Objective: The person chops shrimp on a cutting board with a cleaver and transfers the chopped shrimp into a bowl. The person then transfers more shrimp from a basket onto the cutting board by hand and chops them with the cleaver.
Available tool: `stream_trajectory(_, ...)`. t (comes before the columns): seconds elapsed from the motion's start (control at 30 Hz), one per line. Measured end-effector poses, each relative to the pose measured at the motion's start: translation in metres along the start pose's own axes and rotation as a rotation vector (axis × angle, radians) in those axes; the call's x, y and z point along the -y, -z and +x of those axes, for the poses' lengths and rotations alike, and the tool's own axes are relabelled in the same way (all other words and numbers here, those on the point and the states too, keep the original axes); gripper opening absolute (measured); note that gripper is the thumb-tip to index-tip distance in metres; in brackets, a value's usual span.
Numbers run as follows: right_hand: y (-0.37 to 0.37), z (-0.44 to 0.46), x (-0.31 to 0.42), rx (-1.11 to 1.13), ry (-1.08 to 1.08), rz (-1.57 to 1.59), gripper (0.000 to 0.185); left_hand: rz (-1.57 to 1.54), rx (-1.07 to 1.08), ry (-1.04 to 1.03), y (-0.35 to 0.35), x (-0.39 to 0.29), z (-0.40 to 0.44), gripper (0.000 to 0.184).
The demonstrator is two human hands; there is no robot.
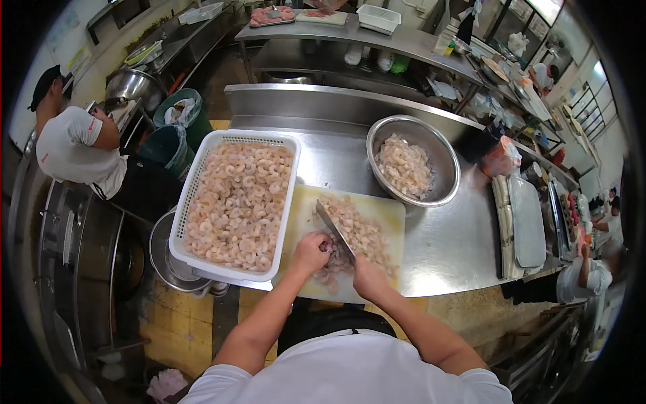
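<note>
My right hand [370, 277] is wrapped around the handle of a kitchen knife [335, 230], whose broad blade slants up and left over the cutting board [387, 210]. Close to the left of the blade, my left hand [311, 252] has its fingers curled against shrimp; the fingertips are partly hidden. Cut shrimp pieces [360, 232] lie in a heap on the pale board, on both sides of the blade. Left of the board stands a white perforated basket [288, 202] full of peeled shrimp [235, 195]. A steel bowl [447, 182] at the back right holds more shrimp pieces [404, 165].
A metal pot [161, 252] sits below the basket's left side. Green bins [178, 121] stand beyond it, near a person in a white shirt [77, 145]. Trays [525, 222] and a plastic bag [501, 158] lie at the right. Behind runs another steel counter [303, 30].
</note>
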State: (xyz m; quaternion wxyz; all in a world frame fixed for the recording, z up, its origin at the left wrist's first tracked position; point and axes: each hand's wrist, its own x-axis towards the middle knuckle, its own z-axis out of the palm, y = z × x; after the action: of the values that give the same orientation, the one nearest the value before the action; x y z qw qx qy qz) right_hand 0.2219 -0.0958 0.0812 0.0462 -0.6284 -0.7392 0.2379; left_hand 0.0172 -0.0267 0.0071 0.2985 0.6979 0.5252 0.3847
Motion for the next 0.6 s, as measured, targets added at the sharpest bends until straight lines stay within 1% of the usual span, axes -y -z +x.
stream_trajectory(0.03,0.005,-0.002,0.000,-0.011,-0.001,0.019,0.016,-0.009,-0.012,0.047,0.002,-0.005,0.002,0.011)
stream_trajectory(0.13,0.032,-0.031,0.006,0.008,-0.029,0.052,0.015,-0.008,-0.097,-0.024,0.004,-0.004,-0.003,0.014)
stream_trajectory(0.2,0.056,-0.051,0.018,0.058,-0.065,0.043,0.014,0.003,-0.075,-0.030,0.007,-0.006,-0.004,0.014)
stream_trajectory(0.27,0.060,-0.058,0.018,0.097,-0.056,0.032,0.014,0.002,-0.033,-0.026,0.009,-0.004,-0.003,0.014)
stream_trajectory(0.33,0.055,-0.059,0.015,0.128,-0.050,0.024,0.014,-0.015,0.037,-0.009,0.006,0.001,0.000,0.013)
stream_trajectory(0.4,0.036,-0.049,0.005,0.157,-0.045,0.022,0.015,-0.012,0.017,-0.041,0.003,0.004,0.000,0.011)
stream_trajectory(0.5,0.016,-0.031,-0.002,0.088,0.005,0.039,0.016,-0.019,-0.006,-0.051,0.000,0.006,-0.001,0.011)
stream_trajectory(0.6,0.005,-0.004,0.001,0.106,-0.040,0.023,0.016,-0.044,-0.017,-0.058,0.000,0.003,0.002,0.014)
